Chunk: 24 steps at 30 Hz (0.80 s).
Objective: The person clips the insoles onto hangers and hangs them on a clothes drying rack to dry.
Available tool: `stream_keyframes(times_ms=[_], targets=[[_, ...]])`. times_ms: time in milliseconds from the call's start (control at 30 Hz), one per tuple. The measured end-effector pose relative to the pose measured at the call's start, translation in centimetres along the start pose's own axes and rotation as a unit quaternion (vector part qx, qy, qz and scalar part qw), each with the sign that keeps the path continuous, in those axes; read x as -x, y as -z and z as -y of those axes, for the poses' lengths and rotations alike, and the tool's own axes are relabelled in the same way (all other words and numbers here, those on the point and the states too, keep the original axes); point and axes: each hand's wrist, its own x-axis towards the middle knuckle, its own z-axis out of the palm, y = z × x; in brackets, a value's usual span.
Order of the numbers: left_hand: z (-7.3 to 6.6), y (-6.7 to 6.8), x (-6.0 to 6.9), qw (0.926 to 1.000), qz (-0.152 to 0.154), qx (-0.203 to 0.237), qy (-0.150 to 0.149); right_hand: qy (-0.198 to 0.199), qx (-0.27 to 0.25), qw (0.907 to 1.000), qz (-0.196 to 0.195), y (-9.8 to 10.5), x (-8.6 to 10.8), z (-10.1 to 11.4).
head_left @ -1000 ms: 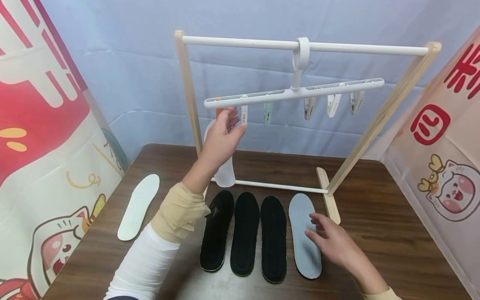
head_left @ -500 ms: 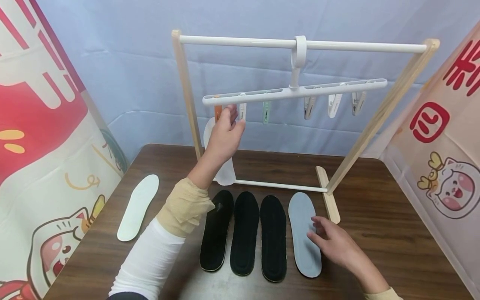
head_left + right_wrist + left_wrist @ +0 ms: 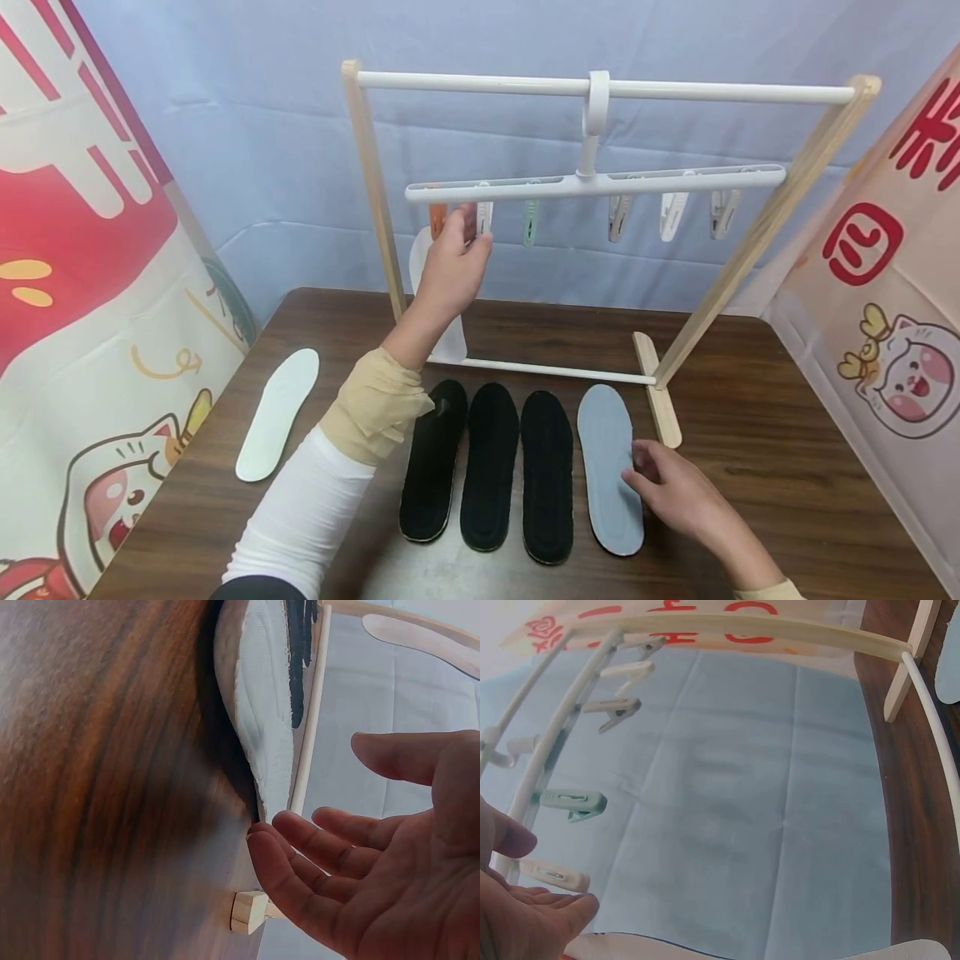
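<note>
In the head view my left hand (image 3: 455, 262) is raised at the left end of a white clip hanger (image 3: 555, 185), in front of a hanging white insole (image 3: 450, 337). Its fingers are spread loosely beside a white clothespin (image 3: 555, 874); whether they touch it I cannot tell. An orange clothespin (image 3: 437, 221) sits at the top of the hanging insole. My right hand (image 3: 678, 487) hovers at the right edge of a light grey insole (image 3: 609, 467), thumb apart from the relaxed fingers and nothing held. In the right wrist view its fingertips are close to that insole's edge.
The hanger hooks over a white rod (image 3: 480, 82) on a wooden stand (image 3: 765, 233). A green clothespin (image 3: 530, 223) and several others hang from it. Black insoles (image 3: 491, 467) lie side by side on the brown table (image 3: 750, 392). A pale insole (image 3: 277, 415) lies at left.
The hanger has tilted closer to level: its left end rose and its right end dropped. My left hand has risen slightly. My right hand has shifted a little right and toward me.
</note>
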Motion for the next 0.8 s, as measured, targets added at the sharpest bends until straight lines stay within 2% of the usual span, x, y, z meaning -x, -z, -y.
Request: stream_keyframes(times_ms=[233,533,800], targets=[[-0.21,-0.27,-0.13,0.9999,0.003,-0.011,0.003,-0.005,0.022,0.9997,0.003,-0.06,0.01,-0.46],[-0.19,-0.41,-0.12,0.9994,0.005,-0.033,0.009,-0.012,0.024,0.9995,0.016,-0.34,-0.09,-0.78],[-0.24,-0.53,-0.15,0.9995,-0.008,-0.029,0.011,-0.009,0.033,0.9993,0.017,-0.68,0.0,-0.83]])
